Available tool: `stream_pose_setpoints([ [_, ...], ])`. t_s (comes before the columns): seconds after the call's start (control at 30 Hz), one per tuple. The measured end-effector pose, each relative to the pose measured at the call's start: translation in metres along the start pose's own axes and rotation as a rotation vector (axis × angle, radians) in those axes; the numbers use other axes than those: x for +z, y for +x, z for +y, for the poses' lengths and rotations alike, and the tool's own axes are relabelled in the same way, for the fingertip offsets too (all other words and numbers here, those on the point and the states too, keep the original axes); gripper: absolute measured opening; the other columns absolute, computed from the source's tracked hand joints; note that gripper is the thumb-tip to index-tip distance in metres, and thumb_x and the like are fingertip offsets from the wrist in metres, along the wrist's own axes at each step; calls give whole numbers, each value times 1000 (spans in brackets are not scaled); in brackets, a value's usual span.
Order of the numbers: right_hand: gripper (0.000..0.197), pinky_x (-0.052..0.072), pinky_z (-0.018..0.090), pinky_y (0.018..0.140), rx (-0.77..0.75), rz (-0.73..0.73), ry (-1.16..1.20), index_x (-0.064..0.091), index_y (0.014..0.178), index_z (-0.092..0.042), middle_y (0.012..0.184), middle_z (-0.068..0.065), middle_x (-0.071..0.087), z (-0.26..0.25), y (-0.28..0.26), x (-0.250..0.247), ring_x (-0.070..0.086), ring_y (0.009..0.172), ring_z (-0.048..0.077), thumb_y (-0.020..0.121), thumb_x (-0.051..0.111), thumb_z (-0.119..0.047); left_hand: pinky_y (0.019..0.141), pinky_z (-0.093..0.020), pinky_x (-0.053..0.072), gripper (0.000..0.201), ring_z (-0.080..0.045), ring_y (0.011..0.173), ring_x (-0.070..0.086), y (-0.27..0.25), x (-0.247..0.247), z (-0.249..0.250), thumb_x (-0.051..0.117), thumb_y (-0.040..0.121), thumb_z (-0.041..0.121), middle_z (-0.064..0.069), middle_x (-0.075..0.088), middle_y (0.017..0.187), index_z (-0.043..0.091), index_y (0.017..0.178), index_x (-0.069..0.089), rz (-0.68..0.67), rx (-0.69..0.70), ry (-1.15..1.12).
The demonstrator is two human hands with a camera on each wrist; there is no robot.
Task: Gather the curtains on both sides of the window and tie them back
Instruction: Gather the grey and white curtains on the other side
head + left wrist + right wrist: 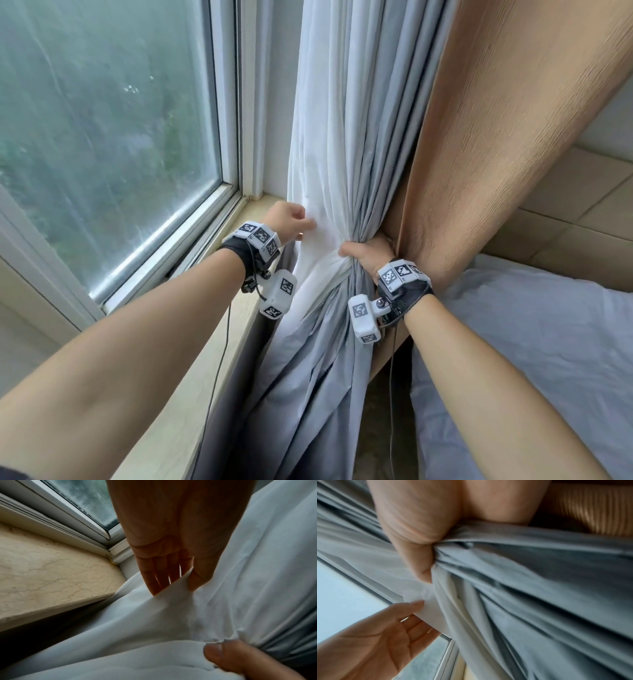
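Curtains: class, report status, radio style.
Right hand grips bunched grey curtain. Left hand pinches white sheer. No tie visible. Nothing blocking.

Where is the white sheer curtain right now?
In the head view the white sheer curtain hangs between the window and the grey curtain.

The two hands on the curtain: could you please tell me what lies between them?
Only white sheer curtain spans from the left hand to the right hand, pulled taut; the head view shows it best.
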State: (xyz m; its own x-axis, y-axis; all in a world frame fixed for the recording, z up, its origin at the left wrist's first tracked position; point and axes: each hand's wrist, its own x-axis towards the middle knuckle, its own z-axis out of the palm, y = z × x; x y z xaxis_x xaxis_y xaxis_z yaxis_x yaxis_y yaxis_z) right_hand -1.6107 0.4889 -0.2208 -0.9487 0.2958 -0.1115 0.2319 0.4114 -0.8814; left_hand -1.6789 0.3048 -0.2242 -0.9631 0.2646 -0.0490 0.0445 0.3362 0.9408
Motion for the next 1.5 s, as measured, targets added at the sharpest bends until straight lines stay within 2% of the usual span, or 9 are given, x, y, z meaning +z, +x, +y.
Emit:
stream_pose_setpoints([
  [0.13,26,43,17,72,-53,111,5,58,95,-9,82,-4,62,-8,-4,9,63,84,17,74,73,-4,88,-44,58,38,-36,96,71,-17,-11,-2,73,84,13,-31,69,100,-22,91,59,-164,-13,-121],
  [0.3,36,50,23,78,-53,22,-29,59,97,-9,89,-1,66,-11,-3,25,65,91,19,67,78,-14,94,-37,56,18,-27,100,70,-39,-6,14,59,91,2,-15,73,100,6,82,74,-283,24,-70],
  [0.67,54,51,37,98,20,-160,-27,71,94,-15,105,0,72,-14,-4,15,66,100,19,46,85,-36,87,-32,55,25,-18,98,67,-39,-6,35,51,90,4,-4,74,101,8,92,76,-116,117,237],
  [0.77,36,53,43,95,73,-189,16,72,85,-13,98,3,74,-11,-7,8,67,95,24,50,79,-21,94,-32,51,30,-19,111,63,-27,-5,26,55,91,11,-1,66,122,17,118,65,155,94,343],
  [0.9,44,54,47,94,74,-255,73,76,89,-8,96,7,76,-7,-10,4,69,98,30,45,74,-14,109,-34,33,77,-24,139,39,-14,-2,12,69,88,33,-5,41,151,16,151,30,-65,-42,384],
  [1.0,43,54,44,94,76,-244,84,75,92,-9,97,6,75,-6,-9,2,68,102,30,49,73,-12,97,-35,43,36,-21,112,59,-7,4,4,70,87,32,-6,66,120,9,116,67,-104,35,268],
  [1.1,37,54,43,94,56,-170,71,75,86,-11,95,3,76,-3,-6,1,69,97,24,50,76,-17,78,-46,53,42,-22,73,60,0,1,-10,67,78,36,-14,68,82,-4,91,67,-11,23,86],
  [1.23,33,55,33,90,2,-20,28,71,91,-12,95,2,71,-6,-3,5,68,94,20,61,83,-16,84,-52,57,55,-41,91,70,-3,-8,-14,71,69,31,-34,67,97,-16,93,60,-10,-35,-58],
  [1.5,51,51,25,83,-11,15,-30,63,107,-7,98,1,69,-13,2,25,67,94,19,61,81,-19,80,-20,57,21,-15,86,71,-41,-8,10,55,93,-2,-18,72,102,-11,106,67,-266,-8,-123],
])
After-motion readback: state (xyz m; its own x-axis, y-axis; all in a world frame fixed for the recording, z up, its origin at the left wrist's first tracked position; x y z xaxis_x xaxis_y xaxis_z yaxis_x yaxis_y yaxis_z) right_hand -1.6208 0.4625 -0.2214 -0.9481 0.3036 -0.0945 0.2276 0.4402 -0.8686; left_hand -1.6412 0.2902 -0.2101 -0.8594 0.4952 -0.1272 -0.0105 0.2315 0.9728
